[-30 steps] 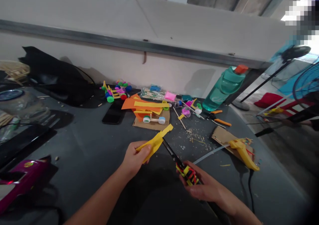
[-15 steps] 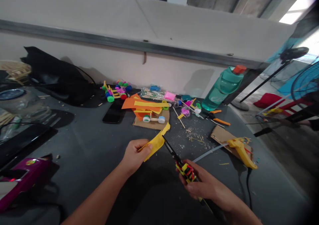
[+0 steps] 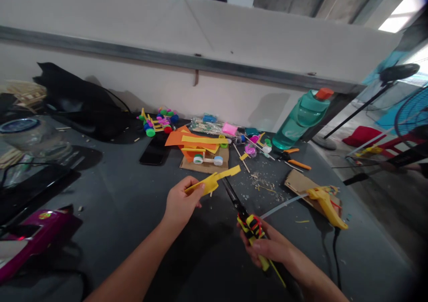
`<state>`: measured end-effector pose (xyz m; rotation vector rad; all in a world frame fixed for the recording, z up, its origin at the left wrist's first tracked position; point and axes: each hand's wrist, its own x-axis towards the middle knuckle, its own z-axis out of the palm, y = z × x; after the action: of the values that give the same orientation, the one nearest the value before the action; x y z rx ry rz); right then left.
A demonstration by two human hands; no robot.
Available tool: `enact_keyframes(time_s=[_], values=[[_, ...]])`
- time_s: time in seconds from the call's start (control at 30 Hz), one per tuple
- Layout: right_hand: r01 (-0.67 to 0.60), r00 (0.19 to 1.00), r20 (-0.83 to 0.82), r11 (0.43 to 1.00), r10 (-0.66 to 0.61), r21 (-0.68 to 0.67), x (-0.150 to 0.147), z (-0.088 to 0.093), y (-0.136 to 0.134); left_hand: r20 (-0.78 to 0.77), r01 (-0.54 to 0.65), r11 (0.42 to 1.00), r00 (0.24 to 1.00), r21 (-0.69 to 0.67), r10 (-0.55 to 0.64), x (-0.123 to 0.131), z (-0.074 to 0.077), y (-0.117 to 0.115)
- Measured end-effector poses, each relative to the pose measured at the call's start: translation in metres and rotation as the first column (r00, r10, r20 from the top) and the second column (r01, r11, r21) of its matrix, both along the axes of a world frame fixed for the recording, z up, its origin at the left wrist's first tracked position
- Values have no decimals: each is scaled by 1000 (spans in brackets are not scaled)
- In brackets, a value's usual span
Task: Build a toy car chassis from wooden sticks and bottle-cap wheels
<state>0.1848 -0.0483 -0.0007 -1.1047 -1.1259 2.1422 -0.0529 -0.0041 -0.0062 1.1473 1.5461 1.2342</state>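
Holding a thin, notched yellow sheet (image 3: 211,184) and slender, dark-tipped tool (image 3: 247,223)

2 hands (image 3: 183,200), 1 held tool (image 3: 248,227), 2 cardboard pieces (image 3: 294,181), 1 teal bottle (image 3: 299,120), 1 glue gun (image 3: 326,207)

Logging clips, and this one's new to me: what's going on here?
A person's left hand pinches yellow paper, a narrow strip jutting from its far end. The right hand grips a tool, probably scissors, its tip close to the paper's edge; whether they touch is hard to tell. Orange sheets lie farther back, and a glue gun rests partly on cardboard.
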Motion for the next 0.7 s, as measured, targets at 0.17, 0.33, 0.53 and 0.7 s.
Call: enact_keyframes(time_s=[0.17, 0.33, 0.53, 0.7], values=[[-32, 999, -16, 997, 33, 65, -11, -5, -5, -114, -130, 990, 984, 58, 136, 5, 2, -7], [-73, 997, 32, 993, 70, 92, -21, 6, -10, -330, -151, 974, 923, 169, 200, 7, 0, -12], [-118, 991, 90, 977, 103, 177, -23, 15, -11, -335, -54, 982, 936, 178, 112, 9, -1, -15], [-146, 985, 125, 966, 121, 214, -22, 16, -10, -75, -30, 993, 996, 112, 38, 11, 0, -16]])
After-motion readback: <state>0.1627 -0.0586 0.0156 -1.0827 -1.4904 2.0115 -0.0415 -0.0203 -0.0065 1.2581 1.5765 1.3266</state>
